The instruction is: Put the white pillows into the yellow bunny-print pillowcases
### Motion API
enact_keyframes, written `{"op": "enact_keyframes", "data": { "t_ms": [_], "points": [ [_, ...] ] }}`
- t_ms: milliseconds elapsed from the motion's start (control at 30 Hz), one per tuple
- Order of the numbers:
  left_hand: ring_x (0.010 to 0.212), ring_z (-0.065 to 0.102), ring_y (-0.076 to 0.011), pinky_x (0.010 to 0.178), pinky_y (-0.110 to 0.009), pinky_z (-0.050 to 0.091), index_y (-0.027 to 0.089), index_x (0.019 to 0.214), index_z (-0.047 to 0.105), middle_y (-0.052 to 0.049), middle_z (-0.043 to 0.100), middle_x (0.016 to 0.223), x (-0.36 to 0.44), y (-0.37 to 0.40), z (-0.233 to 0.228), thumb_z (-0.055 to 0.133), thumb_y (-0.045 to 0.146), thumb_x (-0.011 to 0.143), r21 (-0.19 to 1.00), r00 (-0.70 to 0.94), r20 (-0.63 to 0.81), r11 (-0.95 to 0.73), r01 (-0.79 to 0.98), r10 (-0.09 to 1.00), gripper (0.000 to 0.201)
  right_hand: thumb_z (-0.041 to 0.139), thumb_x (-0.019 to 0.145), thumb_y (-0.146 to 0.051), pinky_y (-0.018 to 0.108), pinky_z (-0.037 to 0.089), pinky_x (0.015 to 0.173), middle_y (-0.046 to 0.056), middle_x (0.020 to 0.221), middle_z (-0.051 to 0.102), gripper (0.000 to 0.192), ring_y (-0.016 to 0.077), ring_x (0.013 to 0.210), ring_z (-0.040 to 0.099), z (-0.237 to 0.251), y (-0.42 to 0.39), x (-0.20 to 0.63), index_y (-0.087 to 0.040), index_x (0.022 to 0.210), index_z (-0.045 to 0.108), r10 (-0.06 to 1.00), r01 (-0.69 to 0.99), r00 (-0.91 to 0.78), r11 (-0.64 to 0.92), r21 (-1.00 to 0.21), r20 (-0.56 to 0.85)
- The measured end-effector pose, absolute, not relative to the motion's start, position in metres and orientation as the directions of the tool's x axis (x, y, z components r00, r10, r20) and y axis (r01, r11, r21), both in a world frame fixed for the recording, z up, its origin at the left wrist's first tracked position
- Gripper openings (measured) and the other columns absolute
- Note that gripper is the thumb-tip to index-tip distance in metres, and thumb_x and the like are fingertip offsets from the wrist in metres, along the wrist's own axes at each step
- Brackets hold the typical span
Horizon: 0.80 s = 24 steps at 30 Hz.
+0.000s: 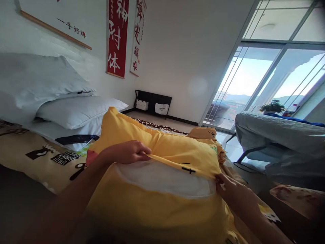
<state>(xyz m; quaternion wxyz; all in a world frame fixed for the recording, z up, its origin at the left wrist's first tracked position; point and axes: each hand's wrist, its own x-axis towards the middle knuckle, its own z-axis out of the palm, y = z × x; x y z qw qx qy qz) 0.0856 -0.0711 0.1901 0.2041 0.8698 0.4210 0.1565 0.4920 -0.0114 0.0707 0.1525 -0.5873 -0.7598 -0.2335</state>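
A yellow pillowcase (157, 217) surrounds a white pillow (165, 179), whose surface shows through the case's long opening. My left hand (132, 151) is closed on the upper edge of that opening, left of the middle. At the right end of the same edge, my right hand (228, 186) pinches the yellow fabric. The edge is stretched in a slanting line between both hands. Small black printed marks lie on the cloth near the right hand. The lower part of the pillowcase is in shadow close to me.
White pillows (76, 110) are stacked on the patterned bedding (50, 169) at left. A covered table (279, 135) with a potted plant (273, 106) stands at right near the glass door (241, 78). A low black rack (153, 101) is against the far wall.
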Motion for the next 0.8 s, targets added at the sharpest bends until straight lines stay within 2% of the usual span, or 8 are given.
{"op": "enact_keyframes", "data": {
  "t_ms": [67,133,233,300,433,533,633,800],
  "points": [
    [0.055,0.031,-0.0101,0.053,-0.026,0.022,0.018,0.059,0.033,0.004,0.032,0.058,0.086,-0.069,0.190,0.044,0.029,0.085,0.487,0.603,0.106,-0.570,0.662,0.791,0.030,0.045,0.086,-0.030,0.033,0.046,0.067,0.008,0.095,0.070,0.021,0.0240,0.084,0.066,0.080,-0.028,0.461,-0.023,0.094,0.062,0.616,0.907,-0.398,0.374,0.191,0.680],
    [0.055,0.030,-0.0096,0.053,-0.026,0.022,0.018,0.059,0.032,0.004,0.031,0.057,0.087,-0.068,0.190,0.045,0.030,0.086,0.486,0.607,0.107,-0.574,0.659,0.787,0.032,0.046,0.087,-0.028,0.035,0.045,0.081,0.009,0.099,0.068,0.021,0.0237,0.093,0.062,0.091,-0.048,0.415,-0.022,0.101,0.061,0.440,0.797,-0.522,0.557,0.233,0.731],
    [0.054,0.028,-0.0090,0.052,-0.026,0.021,0.018,0.057,0.031,0.005,0.028,0.055,0.089,-0.069,0.189,0.048,0.031,0.085,0.472,0.608,0.122,-0.585,0.660,0.785,0.035,0.045,0.087,-0.023,0.039,0.042,0.086,0.014,0.110,0.063,0.035,0.0260,0.098,0.056,0.110,-0.068,0.336,-0.015,0.120,0.054,0.333,0.708,-0.580,0.657,0.259,0.743],
    [0.054,0.028,-0.0087,0.052,-0.026,0.021,0.018,0.057,0.032,0.005,0.028,0.054,0.090,-0.070,0.186,0.048,0.032,0.085,0.466,0.605,0.131,-0.588,0.662,0.785,0.036,0.045,0.086,-0.015,0.041,0.039,0.086,0.015,0.108,0.064,0.030,0.0266,0.098,0.056,0.122,-0.066,0.294,-0.014,0.112,0.059,0.377,0.687,-0.637,0.673,0.274,0.672],
    [0.056,0.035,-0.0088,0.053,-0.023,0.026,0.017,0.060,0.039,0.005,0.035,0.057,0.077,-0.073,0.173,0.051,0.035,0.084,0.548,0.508,0.178,-0.514,0.660,0.843,0.032,0.047,0.082,-0.006,0.031,0.036,0.072,0.005,0.076,0.066,0.022,0.0176,0.075,0.059,0.142,-0.040,0.264,-0.019,0.074,0.063,0.496,0.612,-0.746,0.774,0.164,0.444],
    [0.074,0.051,-0.0127,0.068,-0.023,0.039,0.018,0.081,0.054,0.002,0.056,0.079,0.054,-0.075,0.158,0.056,0.034,0.082,0.640,0.397,0.266,-0.469,0.609,0.879,0.016,0.047,0.073,-0.003,0.026,0.035,0.070,0.001,0.076,0.068,0.024,0.0151,0.075,0.059,0.149,-0.024,0.273,-0.020,0.074,0.064,0.545,0.614,-0.691,0.789,-0.012,0.475],
    [0.087,0.055,-0.0165,0.079,-0.026,0.041,0.019,0.088,0.057,-0.001,0.061,0.092,0.025,-0.076,0.143,0.059,0.030,0.078,0.545,0.245,0.394,-0.440,0.714,0.886,0.015,0.047,0.067,-0.005,0.024,0.035,0.068,0.001,0.072,0.066,0.022,0.0155,0.073,0.057,0.150,-0.019,0.281,-0.020,0.071,0.062,0.608,0.642,-0.590,0.752,-0.148,0.531],
    [0.072,0.053,-0.0149,0.069,-0.025,0.040,0.017,0.070,0.061,-0.001,0.059,0.073,-0.006,-0.079,0.130,0.057,0.042,0.082,0.525,0.183,0.364,-0.363,0.770,0.913,0.028,0.051,0.071,-0.010,0.026,0.034,0.069,0.001,0.066,0.061,0.016,0.0153,0.069,0.055,0.150,-0.018,0.266,-0.020,0.059,0.054,0.581,0.647,-0.628,0.759,-0.067,0.518]
  ]
}}
